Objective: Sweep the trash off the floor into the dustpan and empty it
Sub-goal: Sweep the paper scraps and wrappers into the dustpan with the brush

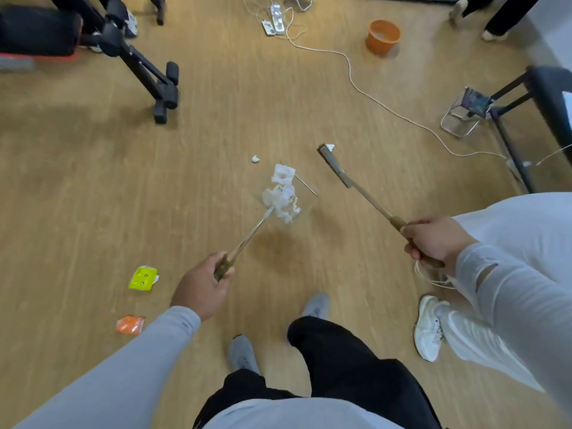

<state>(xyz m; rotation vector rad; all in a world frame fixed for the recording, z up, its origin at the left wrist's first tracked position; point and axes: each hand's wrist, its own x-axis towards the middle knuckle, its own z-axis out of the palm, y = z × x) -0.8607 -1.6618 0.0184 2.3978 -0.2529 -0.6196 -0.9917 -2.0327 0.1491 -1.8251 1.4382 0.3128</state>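
Observation:
My left hand [202, 287] grips the long handle of a clear dustpan [305, 201] that rests on the wooden floor ahead of me. White crumpled trash [283, 199] lies heaped in the pan. My right hand [433, 241] grips the broom handle; the broom head [335, 165] reaches the floor right of the pan. A small white scrap [330, 147] sits at the broom's far tip, and another white scrap [255, 159] lies left of the pan. A yellow-green wrapper [143, 278] and an orange wrapper [130, 325] lie on the floor to my left.
An orange bin [383, 37] stands far ahead right. A white cable [387, 108] runs across the floor from power strips [274, 20]. A black equipment frame [148, 72] stands at left, a black stand [513, 150] at right. Another person's white shoe [428, 328] is beside me.

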